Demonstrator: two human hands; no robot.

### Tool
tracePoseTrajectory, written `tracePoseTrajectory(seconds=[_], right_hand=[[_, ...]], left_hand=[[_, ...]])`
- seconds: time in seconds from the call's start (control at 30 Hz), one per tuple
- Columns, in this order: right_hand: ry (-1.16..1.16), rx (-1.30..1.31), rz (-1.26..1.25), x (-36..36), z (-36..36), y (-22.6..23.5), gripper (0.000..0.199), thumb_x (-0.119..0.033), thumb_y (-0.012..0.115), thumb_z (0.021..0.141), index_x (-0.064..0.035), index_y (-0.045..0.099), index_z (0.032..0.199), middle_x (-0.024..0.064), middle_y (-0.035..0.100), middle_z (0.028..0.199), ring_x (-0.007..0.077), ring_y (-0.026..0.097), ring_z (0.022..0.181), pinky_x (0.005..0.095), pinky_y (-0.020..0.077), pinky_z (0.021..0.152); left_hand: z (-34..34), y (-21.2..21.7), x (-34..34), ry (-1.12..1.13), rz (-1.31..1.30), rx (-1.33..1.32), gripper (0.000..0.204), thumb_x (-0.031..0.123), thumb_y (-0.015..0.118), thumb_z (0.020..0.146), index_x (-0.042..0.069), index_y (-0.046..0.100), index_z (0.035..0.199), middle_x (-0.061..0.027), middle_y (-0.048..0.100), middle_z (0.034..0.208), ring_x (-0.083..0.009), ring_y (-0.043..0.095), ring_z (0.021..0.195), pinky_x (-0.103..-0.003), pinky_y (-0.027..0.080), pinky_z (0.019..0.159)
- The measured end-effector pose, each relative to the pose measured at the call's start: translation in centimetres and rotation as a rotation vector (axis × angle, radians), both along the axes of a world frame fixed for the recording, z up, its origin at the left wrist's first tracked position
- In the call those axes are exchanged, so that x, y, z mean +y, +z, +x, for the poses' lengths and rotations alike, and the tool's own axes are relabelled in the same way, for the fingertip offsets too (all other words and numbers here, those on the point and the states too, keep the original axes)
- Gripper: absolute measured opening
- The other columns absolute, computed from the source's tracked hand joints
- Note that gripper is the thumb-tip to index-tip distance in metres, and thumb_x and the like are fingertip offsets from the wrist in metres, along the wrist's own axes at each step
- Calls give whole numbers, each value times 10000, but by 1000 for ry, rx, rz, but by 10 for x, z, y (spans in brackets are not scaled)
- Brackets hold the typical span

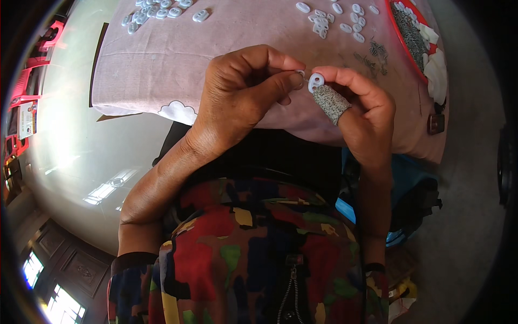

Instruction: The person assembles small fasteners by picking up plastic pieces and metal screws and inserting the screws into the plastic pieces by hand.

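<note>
Head view — right hand (362, 110) pinches white plastic piece (315, 82), left hand (245, 94) touching it.

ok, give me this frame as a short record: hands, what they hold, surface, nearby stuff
left hand: fingertips pinched on a small pale part, hard to make out
right hand: holds a small white plastic piece at its thumb tip
thumb cover: grey knit sleeve on the right thumb
surface: table under a pink cloth
loose parts: white plastic pieces in two scatters
metal bits: small dark springs
container: red-rimmed tray at far right
</note>
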State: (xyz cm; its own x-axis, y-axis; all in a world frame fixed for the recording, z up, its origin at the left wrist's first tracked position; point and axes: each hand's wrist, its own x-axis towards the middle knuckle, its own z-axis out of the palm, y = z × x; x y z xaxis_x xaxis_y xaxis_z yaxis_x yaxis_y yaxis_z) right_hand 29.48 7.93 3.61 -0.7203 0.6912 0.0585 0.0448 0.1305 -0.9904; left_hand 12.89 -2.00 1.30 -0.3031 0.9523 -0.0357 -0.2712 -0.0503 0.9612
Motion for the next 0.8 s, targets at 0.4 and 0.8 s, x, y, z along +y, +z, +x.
tracePoseTrajectory(seconds=[0.4, 0.8], right_hand=[[27, 11, 29, 2, 0, 3, 325, 145, 501, 816, 72, 636, 1103, 95, 670, 1004, 113, 627, 940, 235, 497, 838], [64, 18, 25, 4, -2, 6, 268, 115, 544, 834, 72, 658, 1073, 105, 689, 979, 123, 644, 915, 237, 505, 826]], left_hand=[[-2, 5, -3, -48, -5, -8, 170, 45, 629, 923, 8, 670, 1083, -42, 697, 905, -58, 611, 709, -177, 459, 634], [-2, 8, -4, -49, -52, 16, 136, 65, 632, 926, 4, 657, 1046, -53, 704, 900, -68, 635, 709, -180, 458, 602]])
